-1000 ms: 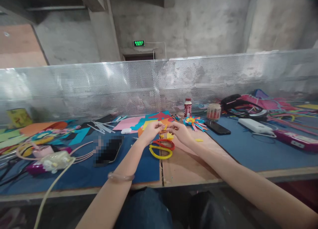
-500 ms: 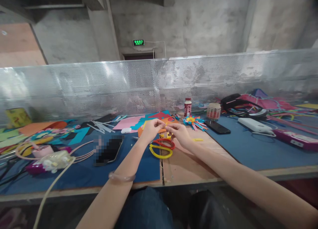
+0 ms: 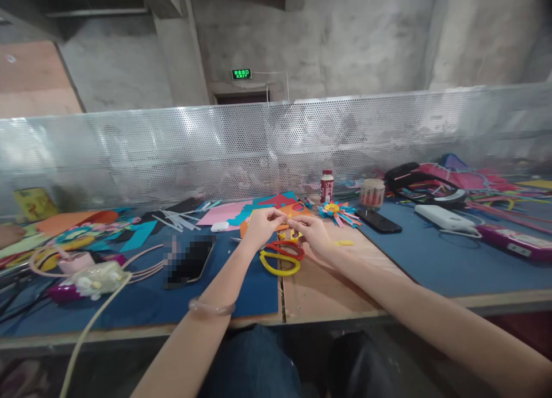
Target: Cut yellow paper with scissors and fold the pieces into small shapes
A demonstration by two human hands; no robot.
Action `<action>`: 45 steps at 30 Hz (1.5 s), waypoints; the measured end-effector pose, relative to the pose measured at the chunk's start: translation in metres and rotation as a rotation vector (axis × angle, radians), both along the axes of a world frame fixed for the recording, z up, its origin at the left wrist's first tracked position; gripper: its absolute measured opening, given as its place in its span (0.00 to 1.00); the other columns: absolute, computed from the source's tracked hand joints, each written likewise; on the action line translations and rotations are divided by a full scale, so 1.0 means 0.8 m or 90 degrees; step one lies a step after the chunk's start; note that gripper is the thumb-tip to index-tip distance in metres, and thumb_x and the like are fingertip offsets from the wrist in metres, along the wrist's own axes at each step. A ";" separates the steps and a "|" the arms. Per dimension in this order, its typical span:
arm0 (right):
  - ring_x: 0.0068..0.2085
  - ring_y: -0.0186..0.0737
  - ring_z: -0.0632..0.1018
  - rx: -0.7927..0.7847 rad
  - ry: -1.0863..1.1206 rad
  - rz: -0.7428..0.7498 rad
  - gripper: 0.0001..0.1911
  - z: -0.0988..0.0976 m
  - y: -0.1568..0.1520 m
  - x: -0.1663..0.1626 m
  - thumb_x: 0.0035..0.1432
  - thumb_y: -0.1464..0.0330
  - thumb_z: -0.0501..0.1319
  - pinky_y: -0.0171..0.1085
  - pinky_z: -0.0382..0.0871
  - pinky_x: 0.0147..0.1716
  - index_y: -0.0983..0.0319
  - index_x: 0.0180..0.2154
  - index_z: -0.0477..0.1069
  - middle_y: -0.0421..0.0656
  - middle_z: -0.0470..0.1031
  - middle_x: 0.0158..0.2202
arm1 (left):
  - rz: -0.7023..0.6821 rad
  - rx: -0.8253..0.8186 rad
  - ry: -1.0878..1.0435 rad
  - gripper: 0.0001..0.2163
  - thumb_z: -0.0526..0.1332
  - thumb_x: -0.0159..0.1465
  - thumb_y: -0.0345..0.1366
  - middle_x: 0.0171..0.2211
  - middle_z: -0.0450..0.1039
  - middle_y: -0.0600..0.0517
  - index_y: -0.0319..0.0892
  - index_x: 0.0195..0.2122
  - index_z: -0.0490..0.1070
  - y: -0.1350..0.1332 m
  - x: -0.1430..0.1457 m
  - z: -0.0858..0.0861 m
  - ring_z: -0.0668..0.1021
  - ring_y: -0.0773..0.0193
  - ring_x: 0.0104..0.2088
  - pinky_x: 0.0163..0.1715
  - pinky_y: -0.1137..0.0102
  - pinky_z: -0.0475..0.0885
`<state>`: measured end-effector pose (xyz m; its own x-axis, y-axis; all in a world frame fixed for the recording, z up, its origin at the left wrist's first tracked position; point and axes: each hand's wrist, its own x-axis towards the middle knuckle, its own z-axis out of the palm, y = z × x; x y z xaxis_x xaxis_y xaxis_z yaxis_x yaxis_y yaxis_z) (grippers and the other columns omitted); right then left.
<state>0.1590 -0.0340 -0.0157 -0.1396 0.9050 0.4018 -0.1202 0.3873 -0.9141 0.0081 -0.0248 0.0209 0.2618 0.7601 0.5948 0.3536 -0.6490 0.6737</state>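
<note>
My left hand [image 3: 264, 225] and my right hand [image 3: 311, 231] meet above the table with fingertips pinched together. Between them shows the tip of a small yellow paper piece [image 3: 290, 217], mostly hidden by the fingers. Just below lie scissors with one yellow and one red handle loop [image 3: 280, 270], their blades partly covered by my left wrist. Small yellow scraps [image 3: 295, 235] sit under my right fingers, and a yellow strip [image 3: 344, 242] lies to the right. A blue, orange and pink paper flower [image 3: 338, 212] with a yellow centre rests beyond my right hand.
A phone [image 3: 196, 263] and cables lie left, near a power plug [image 3: 97, 278]. Behind are coloured paper sheets [image 3: 224, 213], a red bottle [image 3: 326, 186] and a jar [image 3: 371, 193]. Another phone [image 3: 379, 220] and a white power bank [image 3: 442, 218] lie right. Another person's hand [image 3: 9, 234] shows far left.
Another person's hand has come into view at the far left edge. A little more yellow shows between my fingertips; my hands have hardly moved.
</note>
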 end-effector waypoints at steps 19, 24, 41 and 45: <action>0.21 0.28 0.68 0.047 0.033 0.007 0.17 -0.003 0.007 0.001 0.44 0.57 0.62 0.29 0.62 0.18 0.64 0.30 0.71 0.40 0.70 0.26 | -0.038 -0.067 -0.052 0.10 0.58 0.54 0.39 0.28 0.74 0.49 0.37 0.28 0.72 -0.002 0.005 -0.001 0.74 0.64 0.31 0.33 0.70 0.68; 0.21 0.28 0.66 0.036 0.041 0.011 0.17 -0.005 0.006 0.000 0.45 0.57 0.62 0.29 0.62 0.18 0.65 0.31 0.71 0.40 0.69 0.25 | -0.003 -0.025 -0.027 0.09 0.58 0.54 0.38 0.27 0.74 0.49 0.37 0.27 0.72 -0.004 0.007 0.000 0.74 0.64 0.30 0.32 0.71 0.68; 0.19 0.27 0.65 0.018 0.051 0.017 0.18 -0.003 0.004 -0.002 0.44 0.57 0.62 0.29 0.60 0.17 0.64 0.31 0.69 0.37 0.65 0.21 | 0.009 -0.016 -0.019 0.09 0.58 0.54 0.38 0.26 0.75 0.49 0.38 0.26 0.73 -0.006 0.006 0.001 0.75 0.63 0.30 0.32 0.70 0.68; 0.20 0.27 0.65 0.030 0.041 0.025 0.17 -0.002 0.008 0.002 0.45 0.57 0.62 0.30 0.60 0.18 0.64 0.30 0.69 0.37 0.65 0.22 | -0.021 -0.040 -0.034 0.10 0.58 0.54 0.39 0.30 0.75 0.49 0.38 0.29 0.73 -0.004 0.003 0.001 0.75 0.63 0.33 0.35 0.69 0.69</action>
